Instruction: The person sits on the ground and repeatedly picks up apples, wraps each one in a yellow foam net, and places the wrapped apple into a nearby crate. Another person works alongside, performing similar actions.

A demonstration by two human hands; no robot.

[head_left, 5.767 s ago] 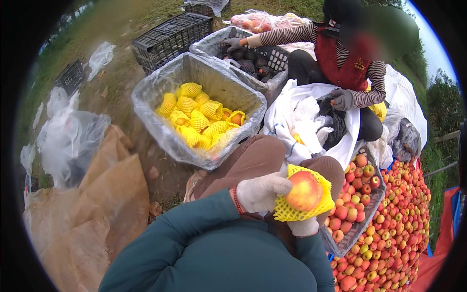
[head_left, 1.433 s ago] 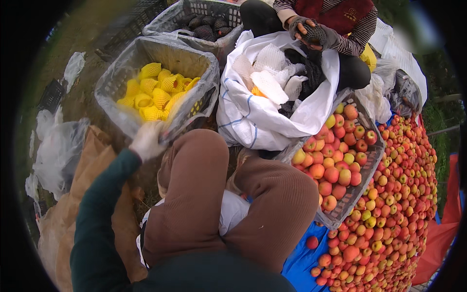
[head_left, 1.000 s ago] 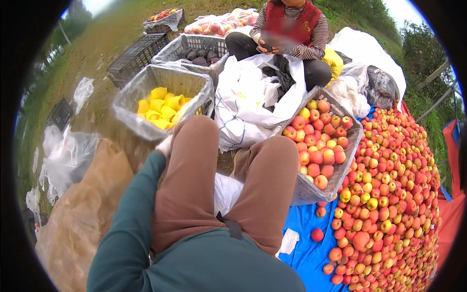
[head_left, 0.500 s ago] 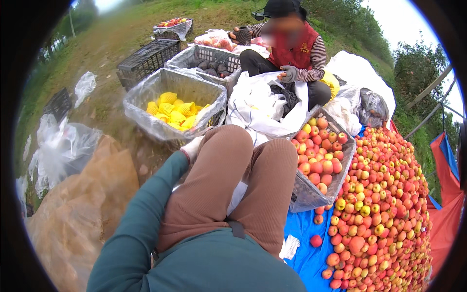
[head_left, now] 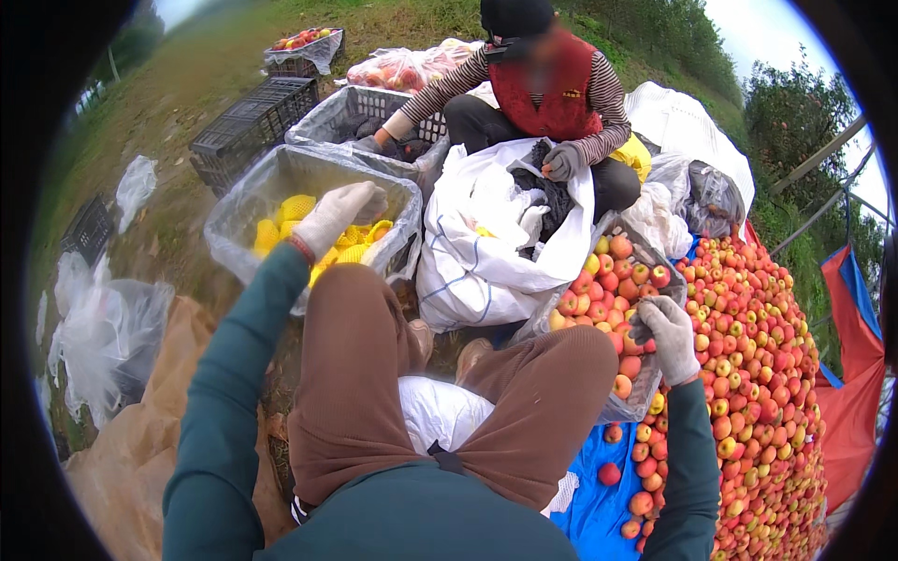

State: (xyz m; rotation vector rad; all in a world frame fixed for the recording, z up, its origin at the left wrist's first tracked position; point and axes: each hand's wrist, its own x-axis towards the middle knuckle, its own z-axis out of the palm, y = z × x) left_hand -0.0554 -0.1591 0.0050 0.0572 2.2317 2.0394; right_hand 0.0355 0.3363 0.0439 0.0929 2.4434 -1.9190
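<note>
- Two gloved hands work on opposite sides of the frame, each over its own crate, with the person's brown-trousered knees between them.
- At upper left, the left hand (head_left: 339, 213) hangs over the clear-lined crate (head_left: 245, 198) of yellow foam net sleeves (head_left: 297, 208); the sleeves lie directly below and just beyond the fingertips, toward the top of the frame. Its fingers are curled loosely together, and I cannot tell whether they pinch a sleeve.
- In the middle, a white sack (head_left: 486, 252) sits between the two crates, with a seated co-worker in a red vest (head_left: 552, 89) behind it.
- At right of centre, the right hand (head_left: 670, 335) rests on the near rim of the apple crate (head_left: 625, 400), fingers spread and bent down among the apples (head_left: 608, 285); the fruit lies up and to the left of the fingertips, touching them. No apple is clearly clasped.
- Further right, the big apple heap (head_left: 767, 374) on the blue tarp (head_left: 589, 496) lies just beside this hand, so the right hand is far nearer the fruit than the left.
</note>
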